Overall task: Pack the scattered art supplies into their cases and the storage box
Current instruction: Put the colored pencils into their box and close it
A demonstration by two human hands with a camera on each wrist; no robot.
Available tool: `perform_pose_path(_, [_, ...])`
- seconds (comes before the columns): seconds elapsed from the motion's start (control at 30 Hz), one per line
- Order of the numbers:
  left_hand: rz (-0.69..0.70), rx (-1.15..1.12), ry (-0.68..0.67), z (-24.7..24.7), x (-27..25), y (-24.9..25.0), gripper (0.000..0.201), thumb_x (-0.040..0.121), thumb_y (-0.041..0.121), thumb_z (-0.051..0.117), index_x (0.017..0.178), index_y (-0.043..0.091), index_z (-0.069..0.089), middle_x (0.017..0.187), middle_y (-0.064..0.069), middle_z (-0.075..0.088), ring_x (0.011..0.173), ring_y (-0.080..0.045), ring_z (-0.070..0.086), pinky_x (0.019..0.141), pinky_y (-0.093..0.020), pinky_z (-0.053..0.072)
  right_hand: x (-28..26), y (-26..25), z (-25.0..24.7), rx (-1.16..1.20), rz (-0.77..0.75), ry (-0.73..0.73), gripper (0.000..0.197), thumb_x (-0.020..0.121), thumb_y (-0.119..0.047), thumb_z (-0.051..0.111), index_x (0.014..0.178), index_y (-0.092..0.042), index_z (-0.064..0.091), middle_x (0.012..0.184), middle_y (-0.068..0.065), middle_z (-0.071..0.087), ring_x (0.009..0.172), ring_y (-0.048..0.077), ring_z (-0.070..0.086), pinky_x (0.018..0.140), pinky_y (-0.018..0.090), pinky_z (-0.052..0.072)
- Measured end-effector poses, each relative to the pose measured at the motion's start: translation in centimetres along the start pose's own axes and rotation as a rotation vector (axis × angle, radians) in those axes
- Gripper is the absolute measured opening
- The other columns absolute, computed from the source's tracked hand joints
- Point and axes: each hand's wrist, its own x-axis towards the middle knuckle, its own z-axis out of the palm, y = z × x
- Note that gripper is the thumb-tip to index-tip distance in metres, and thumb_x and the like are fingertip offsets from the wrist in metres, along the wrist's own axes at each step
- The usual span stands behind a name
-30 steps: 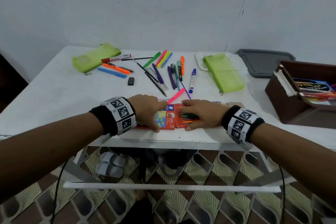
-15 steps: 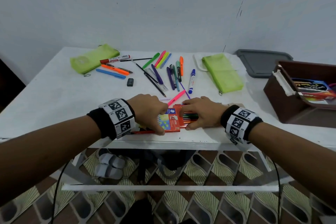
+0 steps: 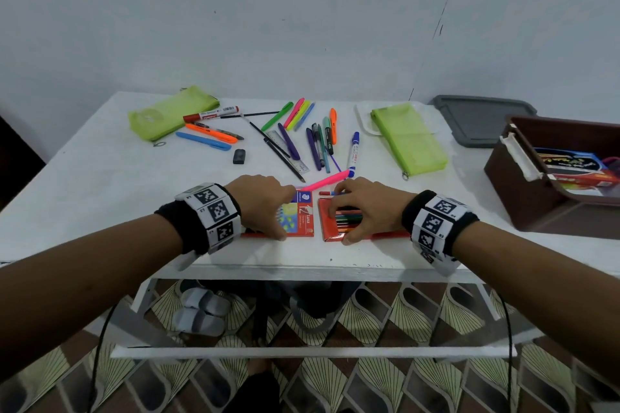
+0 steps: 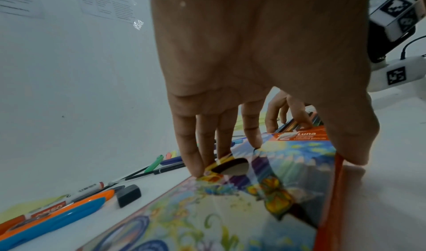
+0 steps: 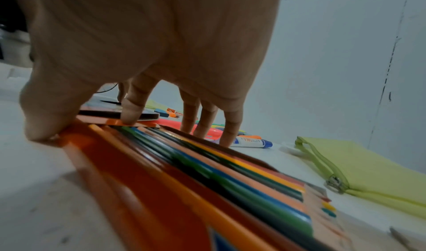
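Near the front edge of the white table, the left hand grips the printed cardboard sleeve of a coloured-pencil pack, thumb on its near edge and fingers curled down on its far edge. Just to the right, the right hand holds the orange inner tray of coloured pencils, thumb at the near corner and fingertips pressing on the tray's end; sleeve and tray lie flat, a narrow gap between them. Judging from this, the tray is about to be slid into the sleeve. The main risk is misalignment: if the tray's corner catches the sleeve's mouth, the thin card may buckle, and pencils could roll out of the open tray toward the table edge. A pink highlighter lies touching or just beside both hands and could be knocked. Farther back, pens, markers, a ruler and a dark eraser lie scattered between two lime-green pouches, all unpacked. At the right, the brown storage box stands open with a packet or two inside, its grey lid behind it.
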Motion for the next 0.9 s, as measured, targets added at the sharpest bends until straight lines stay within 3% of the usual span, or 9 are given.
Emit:
perform_pose_path(0.17, [0.050,0.037,0.057,0.4,-0.3,0.0,0.069,0.071,0.069,0.064,0.122,0.026,0.047,0.109,-0.002,0.062,0.093,-0.019,0.056,0.074,-0.030,0.049,-0.3,0.0,0.3,-0.131,-0.056,0.056,0.059,0.083,-0.063,0.060,0.133,-0.032,0.050,0.138,0.001,0.046,0.125,0.023,0.040,0.098,0.039,0.038])
perform_pose_path(0.3, [0.102,0.046,0.050,0.2,-0.6,0.7,0.068,0.071,0.071,0.063,0.119,0.026,0.049,0.104,-0.002,0.061,0.084,-0.020,0.053,0.069,-0.029,0.043,-0.2,0.0,0.2,-0.048,-0.019,0.035,0.059,0.080,-0.060,0.066,0.129,-0.030,0.051,0.130,0.004,0.045,0.116,0.022,0.044,0.095,0.037,0.045])
perform_pose_path(0.4, [0.106,0.041,-0.010,0.5,-0.4,0.9,0.074,0.070,0.073,0.063,0.124,0.026,0.048,0.109,-0.002,0.060,0.090,-0.020,0.055,0.075,-0.031,0.048,0.4,-0.2,-0.3,-0.030,-0.008,0.007,0.059,0.075,-0.060,0.070,0.122,-0.030,0.051,0.121,0.003,0.045,0.108,0.021,0.044,0.089,0.037,0.047])
perform_pose_path(0.5, [0.074,0.023,0.011,1.1,-0.2,0.9,0.070,0.069,0.071,0.063,0.121,0.025,0.050,0.108,-0.002,0.061,0.094,-0.021,0.058,0.079,-0.035,0.052,1.0,-0.2,-0.6,-0.036,-0.005,-0.041,0.056,0.074,-0.060,0.071,0.117,-0.030,0.049,0.117,0.001,0.052,0.106,0.021,0.048,0.088,0.040,0.049])
perform_pose_path(0.6, [0.041,0.006,0.037,1.2,-0.1,1.0,0.066,0.069,0.069,0.060,0.117,0.025,0.051,0.107,0.000,0.061,0.092,-0.021,0.058,0.080,-0.038,0.053,0.8,0.0,-0.2,-0.070,-0.014,-0.020,0.063,0.075,-0.066,0.063,0.123,-0.028,0.047,0.125,0.001,0.053,0.114,0.025,0.048,0.091,0.040,0.048])
perform_pose_path(0.67, [0.040,0.002,0.030,1.2,0.0,0.9,0.065,0.070,0.069,0.061,0.117,0.025,0.051,0.107,0.000,0.061,0.092,-0.020,0.058,0.080,-0.038,0.053,0.4,0.1,0.3,-0.126,-0.016,0.012,0.072,0.076,-0.070,0.056,0.133,-0.028,0.045,0.138,0.004,0.045,0.126,0.027,0.041,0.099,0.041,0.042])
perform_pose_path(0.9, [0.088,-0.003,0.010,1.1,0.5,0.6,0.063,0.074,0.066,0.064,0.118,0.023,0.052,0.110,-0.001,0.062,0.092,-0.019,0.057,0.073,-0.029,0.046,0.4,-0.2,-0.2,0.004,0.021,0.011,0.064,0.077,-0.059,0.070,0.128,-0.025,0.049,0.124,0.004,0.045,0.112,0.021,0.043,0.094,0.039,0.046])
